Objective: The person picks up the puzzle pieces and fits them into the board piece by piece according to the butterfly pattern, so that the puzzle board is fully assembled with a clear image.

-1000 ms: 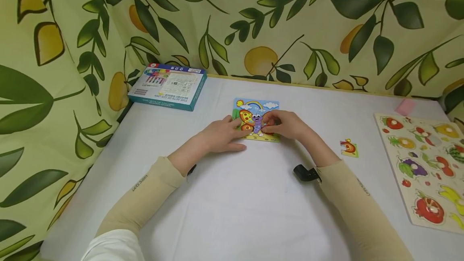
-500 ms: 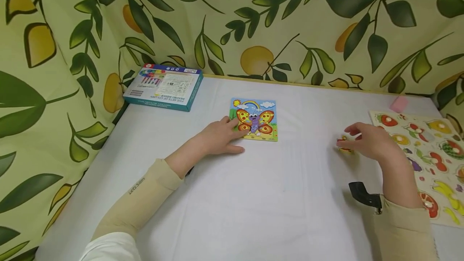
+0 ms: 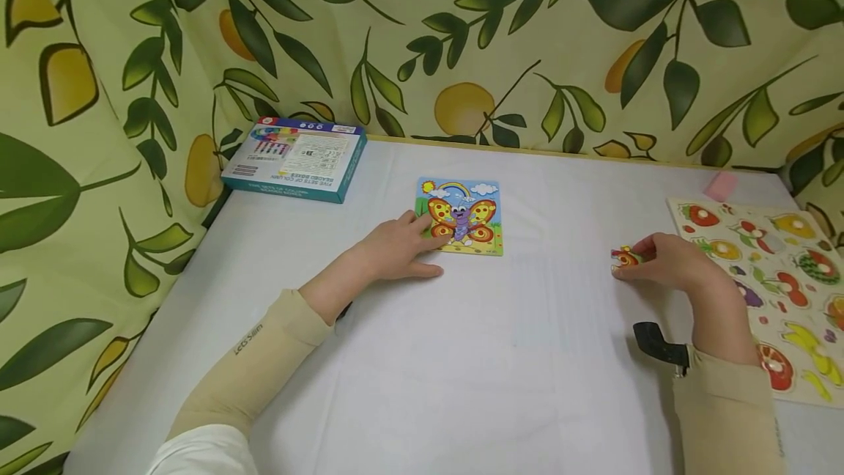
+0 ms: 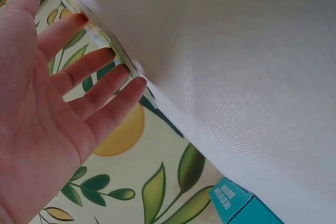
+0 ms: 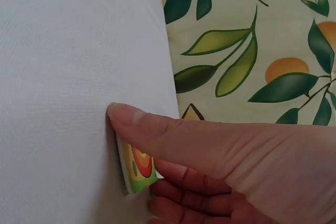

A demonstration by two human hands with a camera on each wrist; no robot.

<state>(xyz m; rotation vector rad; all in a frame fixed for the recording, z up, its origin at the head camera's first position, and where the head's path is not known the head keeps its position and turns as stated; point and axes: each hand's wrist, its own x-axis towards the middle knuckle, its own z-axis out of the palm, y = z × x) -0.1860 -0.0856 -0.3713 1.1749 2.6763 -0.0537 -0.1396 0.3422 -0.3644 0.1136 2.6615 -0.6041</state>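
A square butterfly puzzle [image 3: 478, 196] lies flat on the white table, with a rainbow and clouds along its top. My left hand [image 3: 402, 249] rests over its lower left edge, fingers extended; in the left wrist view the fingertips of that hand [image 4: 68, 93] meet the puzzle's thin edge. Off to the right, my right hand [image 3: 682, 264] pinches a small jigsaw piece [image 3: 624, 259] of red, yellow and green. The right wrist view has the thumb [image 5: 173, 137] across this jigsaw piece [image 5: 140, 167], which is tilted, with the other fingers curled behind it.
A flat teal and white box [image 3: 297, 160] stands at the back left. At the right lies a wooden fruit peg puzzle board [image 3: 732, 288], near the right forearm, with a pink block [image 3: 720, 185] behind it. A leaf-patterned curtain [image 3: 395, 42] borders the table.
My right hand has left the butterfly puzzle, moved right to the loose jigsaw piece and taken hold of it. The left hand has stayed on the puzzle.
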